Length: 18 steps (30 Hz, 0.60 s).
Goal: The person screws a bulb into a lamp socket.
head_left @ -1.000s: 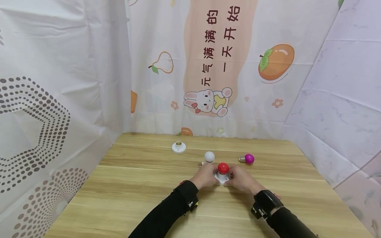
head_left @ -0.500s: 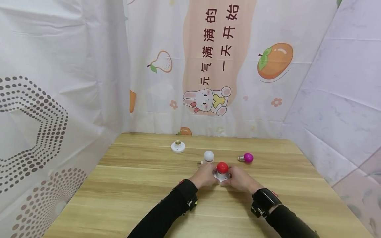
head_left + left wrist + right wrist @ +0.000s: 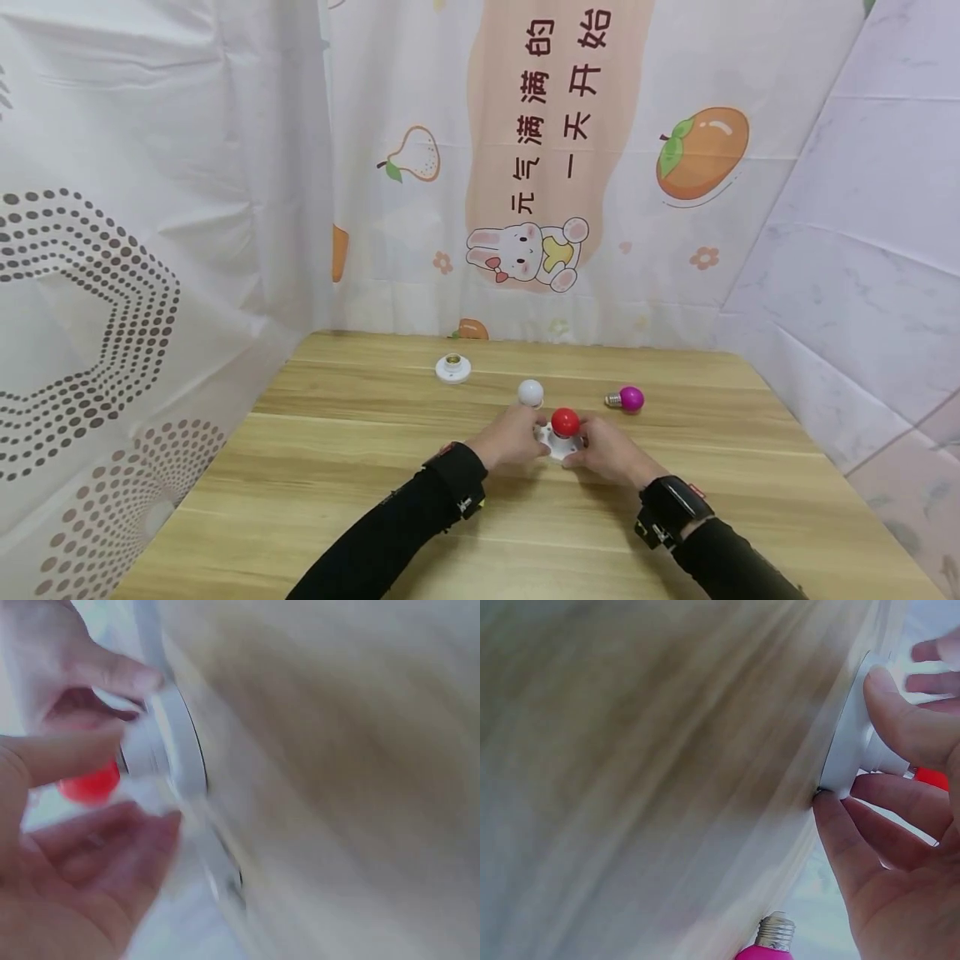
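A red light bulb point(image 3: 565, 422) stands upright in a round white lamp holder point(image 3: 561, 448) on the table. My right hand point(image 3: 609, 450) grips the holder's rim; in the right wrist view the thumb lies on its upper edge and fingertips tuck at its lower edge. On the other side, my left hand point(image 3: 513, 435) has its fingers spread and apart from the holder, as the left wrist view shows with some blur. Just behind the left hand is a white bulb point(image 3: 531, 393), its lower part partly hidden.
An unfilled white lamp holder point(image 3: 453, 368) sits toward the table's back edge. A magenta bulb point(image 3: 632, 399) lies on its side right of my right hand, metal screw base pointing left. Printed curtains surround the wooden table point(image 3: 360, 500) at back and sides.
My left hand has let go of the white lamp holder and drawn slightly left, its fingers spreading. The right hand keeps its grip. The head view has shifted slightly.
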### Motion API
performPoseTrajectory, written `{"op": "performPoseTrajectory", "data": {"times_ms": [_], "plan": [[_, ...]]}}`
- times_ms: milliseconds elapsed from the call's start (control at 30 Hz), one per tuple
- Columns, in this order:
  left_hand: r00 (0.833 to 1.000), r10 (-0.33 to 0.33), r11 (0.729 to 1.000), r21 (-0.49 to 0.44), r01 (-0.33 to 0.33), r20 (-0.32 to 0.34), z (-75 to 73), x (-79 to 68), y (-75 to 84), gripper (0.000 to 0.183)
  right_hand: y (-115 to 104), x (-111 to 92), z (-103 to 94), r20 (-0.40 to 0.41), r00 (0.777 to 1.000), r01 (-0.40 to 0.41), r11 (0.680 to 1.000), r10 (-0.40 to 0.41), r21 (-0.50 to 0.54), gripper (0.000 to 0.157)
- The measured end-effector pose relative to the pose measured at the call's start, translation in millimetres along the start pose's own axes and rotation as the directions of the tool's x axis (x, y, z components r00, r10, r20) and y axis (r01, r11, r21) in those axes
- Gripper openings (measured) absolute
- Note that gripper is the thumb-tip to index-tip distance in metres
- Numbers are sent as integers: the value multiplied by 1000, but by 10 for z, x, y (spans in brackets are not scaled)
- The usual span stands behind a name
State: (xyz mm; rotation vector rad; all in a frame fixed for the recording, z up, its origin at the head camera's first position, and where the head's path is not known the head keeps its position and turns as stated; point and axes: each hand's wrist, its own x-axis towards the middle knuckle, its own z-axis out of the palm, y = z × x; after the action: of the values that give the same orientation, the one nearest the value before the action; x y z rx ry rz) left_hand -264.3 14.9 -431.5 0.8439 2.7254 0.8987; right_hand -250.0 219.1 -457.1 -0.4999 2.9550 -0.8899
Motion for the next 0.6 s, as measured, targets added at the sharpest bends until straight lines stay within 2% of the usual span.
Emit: {"op": "performPoseTrajectory", "data": {"times_ms": [133,300,467,600], "plan": [[998,50,999,-18,-50,37,-185,22,-92,33,13,-5,-12,1,1000,5,1000,-5,-7,36],[997,68,997,34,-67,-31,-454,75,-247,25,7,-12,-15,12,1000,-22,1000,22,1,31],[994,46,986,162,-30,-96,-732,119,-400,32,6,-14,-7,11,999,-33,999,33,-2,32],[989,-22,975,214,54,-146,-874,139,-572,44,-7,-5,2,5,1000,-29,999,29,-20,34]]}}
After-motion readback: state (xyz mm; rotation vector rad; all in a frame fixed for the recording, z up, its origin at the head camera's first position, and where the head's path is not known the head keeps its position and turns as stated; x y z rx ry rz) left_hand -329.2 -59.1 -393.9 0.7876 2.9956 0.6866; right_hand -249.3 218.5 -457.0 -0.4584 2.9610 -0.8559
